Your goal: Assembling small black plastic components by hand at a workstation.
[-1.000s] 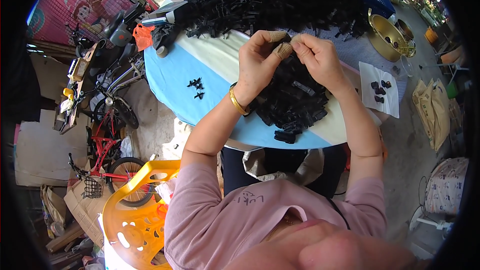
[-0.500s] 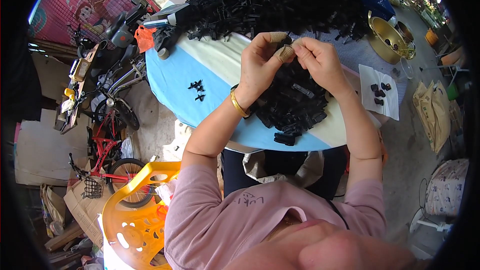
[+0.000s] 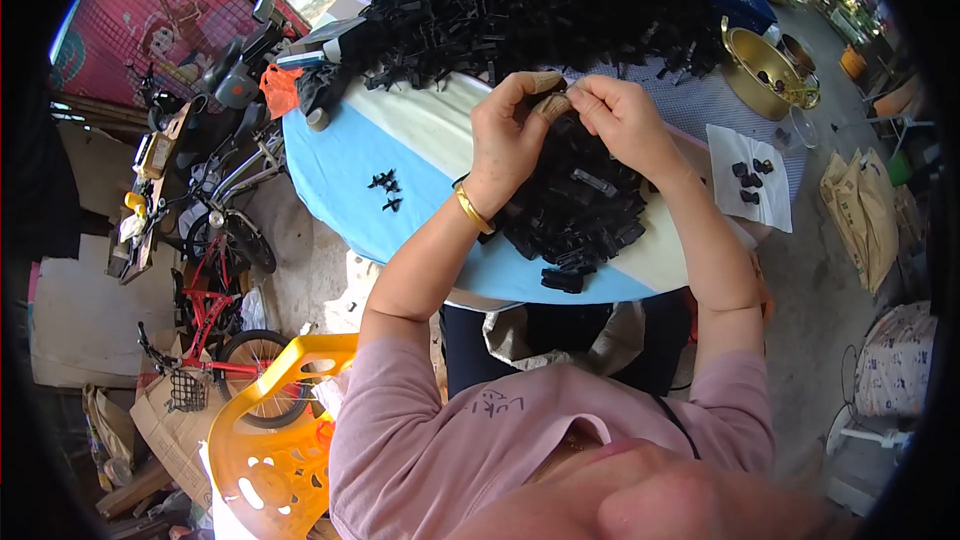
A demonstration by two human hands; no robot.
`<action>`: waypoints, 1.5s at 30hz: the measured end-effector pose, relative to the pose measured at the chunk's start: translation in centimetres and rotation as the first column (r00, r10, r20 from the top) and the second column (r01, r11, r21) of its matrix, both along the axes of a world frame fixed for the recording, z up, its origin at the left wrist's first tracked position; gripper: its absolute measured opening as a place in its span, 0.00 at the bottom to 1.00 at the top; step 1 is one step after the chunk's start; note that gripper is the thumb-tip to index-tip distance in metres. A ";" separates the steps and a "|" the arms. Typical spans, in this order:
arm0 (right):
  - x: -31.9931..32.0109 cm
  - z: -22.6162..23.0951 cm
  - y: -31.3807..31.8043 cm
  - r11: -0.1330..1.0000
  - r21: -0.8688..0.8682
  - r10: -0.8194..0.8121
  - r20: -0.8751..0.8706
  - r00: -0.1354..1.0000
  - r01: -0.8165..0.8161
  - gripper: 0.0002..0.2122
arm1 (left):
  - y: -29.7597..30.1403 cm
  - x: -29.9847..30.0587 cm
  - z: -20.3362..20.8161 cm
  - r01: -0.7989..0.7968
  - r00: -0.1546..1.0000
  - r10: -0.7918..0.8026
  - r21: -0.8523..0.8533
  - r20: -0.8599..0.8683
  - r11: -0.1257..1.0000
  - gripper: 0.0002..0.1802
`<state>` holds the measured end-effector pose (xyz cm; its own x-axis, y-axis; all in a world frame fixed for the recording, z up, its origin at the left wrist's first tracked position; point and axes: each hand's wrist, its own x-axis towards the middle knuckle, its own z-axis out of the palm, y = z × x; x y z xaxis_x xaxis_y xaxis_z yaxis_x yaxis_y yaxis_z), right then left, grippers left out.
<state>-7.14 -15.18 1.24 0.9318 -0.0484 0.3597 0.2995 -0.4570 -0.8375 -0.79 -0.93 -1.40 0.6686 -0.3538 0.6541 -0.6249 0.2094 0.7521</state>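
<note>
My left hand, with tan coverings on its thumb and forefinger tips and a gold bangle at the wrist, is pinched closed over the table. Against its fingertips, my right hand is also closed in a pinch. Whatever they hold is too small and hidden to name. Beneath both hands lies a smaller heap of black plastic pieces. A much larger heap of similar black pieces covers the far side. Several small black pieces lie apart on the blue cloth at the left.
The round table wears a blue and cream striped cloth. A white sheet with several dark bits lies at right, near a gold-coloured pot. An orange bag sits at the far left edge. A yellow chair stands at my left.
Both hands stay pinched together in nearly the same place over the smaller heap. The whole view has shifted slightly, and the fingers have changed position a little.
</note>
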 end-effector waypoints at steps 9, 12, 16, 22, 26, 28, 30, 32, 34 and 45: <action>4.0 -3.0 -15.5 0.587 -0.161 -0.750 0.260 0.608 0.793 0.16 | 0.9 -1.0 1.9 0.170 0.944 -0.258 0.368 0.204 0.914 0.12; 5.7 -6.5 -20.0 0.446 -0.204 -0.824 0.288 0.489 0.871 0.18 | 0.5 -1.1 2.1 0.248 0.905 -0.356 0.391 0.234 0.886 0.09; 6.2 -6.5 -17.8 0.539 -0.420 -0.802 0.011 0.598 0.731 0.12 | 0.8 -0.5 1.6 0.344 0.899 -0.417 0.379 0.131 0.859 0.08; 5.9 -4.0 -13.6 0.744 -0.270 -0.610 0.098 0.786 0.611 0.10 | 0.9 0.6 0.8 0.382 0.876 -0.374 -0.036 -0.305 0.924 0.22; 3.1 0.2 -5.1 0.990 0.068 -0.133 0.172 0.976 0.123 0.08 | 1.3 1.6 1.1 0.316 0.840 -0.331 -0.109 -0.430 0.943 0.36; 1.7 1.2 -1.8 0.987 0.111 0.096 0.167 0.981 -0.115 0.07 | 1.8 1.9 1.5 0.379 0.808 -0.378 -0.092 -0.452 0.921 0.38; 0.7 1.6 0.1 0.985 0.104 0.127 0.103 0.986 -0.138 0.05 | 2.0 2.3 1.7 0.490 0.738 -0.466 -0.088 -0.488 0.867 0.41; 0.8 1.3 0.8 0.977 0.151 0.141 0.058 0.988 -0.148 0.04 | 2.1 2.0 1.8 0.467 0.766 -0.445 -0.075 -0.465 0.881 0.40; 1.2 0.4 1.1 0.947 0.304 0.075 0.107 0.991 -0.105 0.04 | 1.8 1.3 2.2 0.439 0.806 -0.433 -0.085 -0.403 0.895 0.37; 0.2 1.2 0.0 0.842 0.524 0.222 -0.120 0.967 -0.128 0.04 | 1.6 0.7 1.8 0.428 0.833 -0.435 -0.102 -0.343 0.898 0.30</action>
<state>-6.90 -15.14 2.49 0.9861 -0.0102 0.1657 0.1659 0.0934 -0.9817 -0.10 0.69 0.42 0.6356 -0.6491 0.4179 -0.1658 0.4138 0.8951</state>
